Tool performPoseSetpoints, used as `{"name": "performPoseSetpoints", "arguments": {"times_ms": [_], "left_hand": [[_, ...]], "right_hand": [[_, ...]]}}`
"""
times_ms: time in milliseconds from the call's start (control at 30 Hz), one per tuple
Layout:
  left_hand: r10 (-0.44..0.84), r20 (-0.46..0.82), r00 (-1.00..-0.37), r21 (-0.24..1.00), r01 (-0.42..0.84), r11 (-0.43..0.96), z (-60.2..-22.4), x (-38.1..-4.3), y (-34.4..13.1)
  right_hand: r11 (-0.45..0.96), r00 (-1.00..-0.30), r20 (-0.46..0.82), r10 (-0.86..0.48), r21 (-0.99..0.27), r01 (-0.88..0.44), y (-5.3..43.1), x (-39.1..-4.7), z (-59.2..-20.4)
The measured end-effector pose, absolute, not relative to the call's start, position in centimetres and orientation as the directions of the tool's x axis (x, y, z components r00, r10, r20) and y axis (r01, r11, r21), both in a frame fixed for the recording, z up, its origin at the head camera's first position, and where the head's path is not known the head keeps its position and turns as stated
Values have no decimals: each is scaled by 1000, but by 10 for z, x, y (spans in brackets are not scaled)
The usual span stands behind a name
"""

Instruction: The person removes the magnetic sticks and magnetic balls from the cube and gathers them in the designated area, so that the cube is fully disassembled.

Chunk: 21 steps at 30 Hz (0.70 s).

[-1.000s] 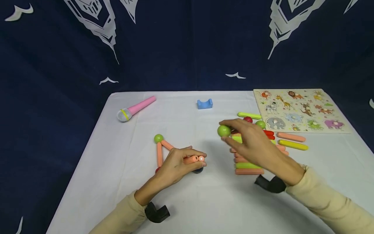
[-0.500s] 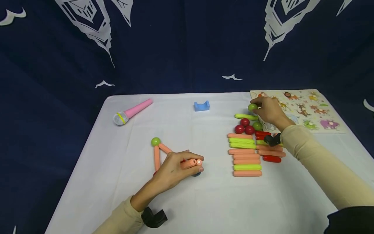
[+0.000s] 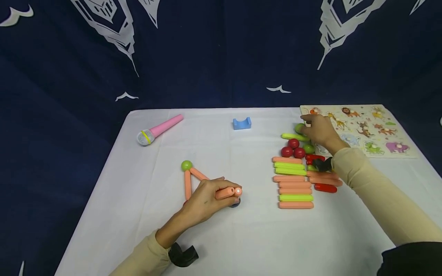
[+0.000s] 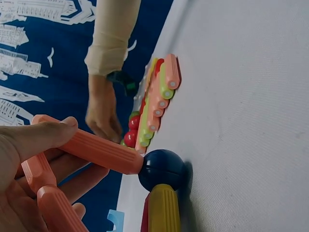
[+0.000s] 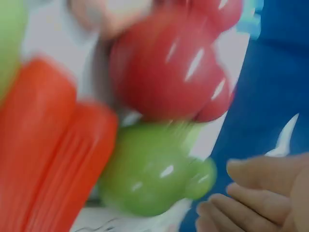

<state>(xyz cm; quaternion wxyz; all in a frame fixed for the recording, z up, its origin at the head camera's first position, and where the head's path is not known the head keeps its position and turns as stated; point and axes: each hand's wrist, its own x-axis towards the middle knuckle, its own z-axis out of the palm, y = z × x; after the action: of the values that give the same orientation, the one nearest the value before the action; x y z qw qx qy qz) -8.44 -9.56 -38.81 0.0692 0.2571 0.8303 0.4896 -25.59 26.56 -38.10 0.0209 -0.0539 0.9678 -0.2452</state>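
Note:
My left hand (image 3: 203, 195) grips orange toy sticks (image 3: 224, 193), two of their ends facing outward. In the left wrist view, one stick (image 4: 101, 150) lies under my thumb and meets a dark blue ball (image 4: 161, 169), which also joins a yellow stick (image 4: 164, 208). A green ball (image 3: 187, 165) links two more orange sticks behind that hand. At the far right, my right hand (image 3: 321, 132) is over a green ball (image 3: 299, 128) beside the puzzle board. The right wrist view shows its thumb and loose fingers (image 5: 251, 169) apart from that ball (image 5: 202, 179).
Red balls (image 3: 293, 143) and another green ball (image 3: 308, 148) sit by several rows of orange, light green and red sticks (image 3: 295, 184). An animal puzzle board (image 3: 397, 132) lies behind. Farther left are a blue cradle-shaped block (image 3: 242, 123) and a pink toy microphone (image 3: 167, 125).
My right hand has carried the green ball from above the sticks to the far right, beside the board, and let go of it. The left hand keeps its hold almost unmoved.

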Motion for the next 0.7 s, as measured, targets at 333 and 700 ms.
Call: {"name": "performPoseSetpoints", "arguments": {"times_ms": [333,700], "left_hand": [[504,114,-856,827,363,430,-391,-86,-107],[497,45,-866,703,381,600,-395,-82,-115]], "right_hand": [[580,-866,5,-500,-741,-339,165,-139,-374],[410,-819,48,-572,-848,-336,117,-93,-404]]}}
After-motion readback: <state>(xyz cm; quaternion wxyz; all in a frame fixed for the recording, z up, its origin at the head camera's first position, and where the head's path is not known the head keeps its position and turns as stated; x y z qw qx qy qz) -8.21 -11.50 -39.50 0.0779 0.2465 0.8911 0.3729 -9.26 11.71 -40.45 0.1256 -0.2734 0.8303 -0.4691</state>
